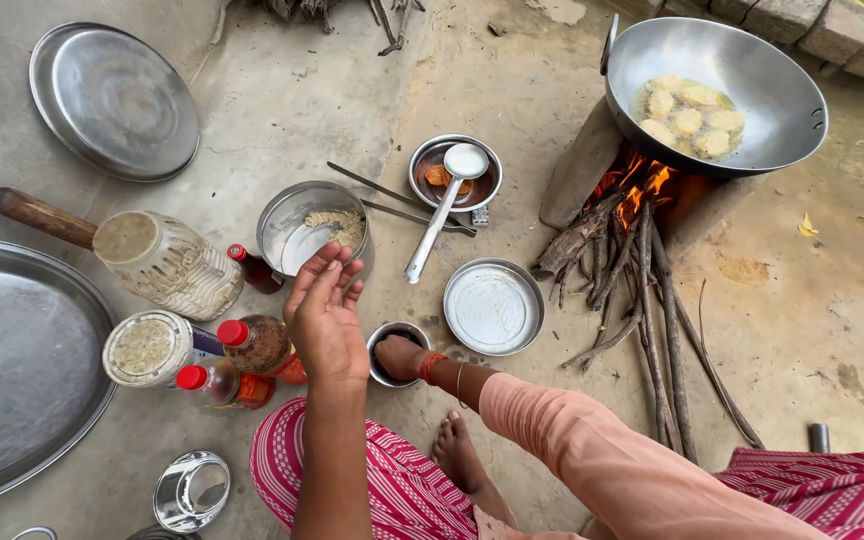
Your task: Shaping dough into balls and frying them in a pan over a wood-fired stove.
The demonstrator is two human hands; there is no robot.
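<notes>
Steel bowl [297, 225] holding a little pale crumbly mixture is sitting just beyond the fingertips of your left hand [325, 318], which you are holding raised and open, fingers loosely spread, gripping nothing. Left of that hand, red-capped bottles [252, 345] and two clear jars [167, 262] are lying together, with a large steel tray [12, 340] further out. Just right of the same hand, you are dipping your right hand [399, 357] into a small steel cup [384, 335]; its fingers are hidden inside, so I cannot tell whether they are pinching anything. Beyond the cup, a small steel plate [493, 306] is resting on the ground, and a ladle [442, 205] is lying across a small dish of reddish spice [455, 172]. Far right, pale patties [687, 115] are frying in a wok [742, 70] over burning sticks [632, 250].
</notes>
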